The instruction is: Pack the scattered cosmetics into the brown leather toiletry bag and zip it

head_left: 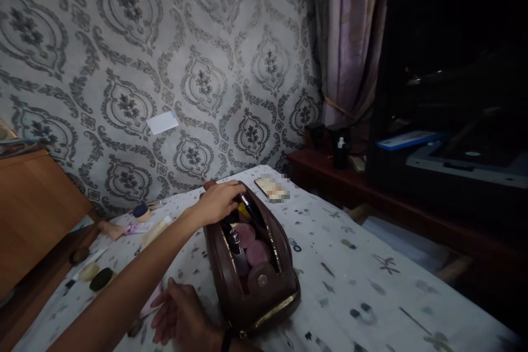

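Note:
A brown leather toiletry bag (231, 297) lies unzipped on the bed, its gold zip edges spread. Inside are mauve round puffs (258, 254), a silver-capped bottle (239, 256) and something yellow (244, 211). My left hand (220, 202) reaches over the bag's far end, fingers bent down at the opening. They close at the silver-banded end of a dark tube (252, 210); the fingertips are partly hidden. My right hand (181, 313), with a black band at the wrist, is beside the bag's near left side, palm turned up, fingers loosely curled and apart. Nothing shows in it.
Left of the bag, a dark-lidded jar (141, 211), a white-and-purple tube (138, 227), a dark round lid (103, 279) and other cosmetics lie on the patterned sheet (338, 297). A phone (272, 189) lies beyond the bag. A wooden desk (317, 164) with a black screen stands right.

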`<action>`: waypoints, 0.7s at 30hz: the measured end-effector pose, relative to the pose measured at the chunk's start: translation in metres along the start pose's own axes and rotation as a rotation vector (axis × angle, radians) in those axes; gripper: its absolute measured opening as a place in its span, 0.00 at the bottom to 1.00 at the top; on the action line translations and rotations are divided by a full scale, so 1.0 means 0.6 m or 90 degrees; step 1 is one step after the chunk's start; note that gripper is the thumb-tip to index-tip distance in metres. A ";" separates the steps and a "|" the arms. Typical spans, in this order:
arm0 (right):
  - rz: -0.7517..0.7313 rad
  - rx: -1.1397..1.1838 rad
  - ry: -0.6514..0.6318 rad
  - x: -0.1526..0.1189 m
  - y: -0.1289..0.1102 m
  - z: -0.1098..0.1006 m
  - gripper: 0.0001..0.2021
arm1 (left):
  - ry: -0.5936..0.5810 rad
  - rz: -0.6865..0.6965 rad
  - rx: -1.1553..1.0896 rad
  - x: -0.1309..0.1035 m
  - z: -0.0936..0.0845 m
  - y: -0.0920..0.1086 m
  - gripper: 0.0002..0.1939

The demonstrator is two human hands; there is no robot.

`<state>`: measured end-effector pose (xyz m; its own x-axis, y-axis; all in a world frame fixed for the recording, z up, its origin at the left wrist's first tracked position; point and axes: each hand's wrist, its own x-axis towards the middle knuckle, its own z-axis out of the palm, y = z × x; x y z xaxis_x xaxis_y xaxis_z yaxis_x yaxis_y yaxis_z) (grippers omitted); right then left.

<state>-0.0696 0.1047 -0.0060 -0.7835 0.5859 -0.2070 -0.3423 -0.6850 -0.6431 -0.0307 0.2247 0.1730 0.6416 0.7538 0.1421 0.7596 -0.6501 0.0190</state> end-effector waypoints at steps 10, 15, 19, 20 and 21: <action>-0.007 -0.005 0.018 -0.011 -0.008 0.009 0.30 | 0.019 -0.013 -0.054 0.002 0.003 0.002 0.11; 0.000 -0.003 0.024 -0.013 -0.005 0.009 0.29 | 0.019 -0.049 -0.066 0.001 -0.004 0.007 0.05; -0.010 -0.002 0.021 -0.013 -0.004 0.008 0.30 | 0.017 -0.041 -0.043 0.003 -0.006 0.009 0.07; -0.008 -0.004 0.021 -0.012 -0.004 0.008 0.30 | 0.015 -0.037 -0.037 0.002 -0.007 0.008 0.07; -0.005 -0.006 0.021 -0.012 -0.003 0.008 0.30 | 0.014 -0.033 -0.034 0.002 -0.008 0.008 0.08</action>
<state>-0.0658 0.1000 0.0001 -0.7633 0.6051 -0.2263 -0.3429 -0.6764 -0.6519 -0.0271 0.2221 0.1778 0.5982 0.7849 0.1618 0.7849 -0.6145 0.0789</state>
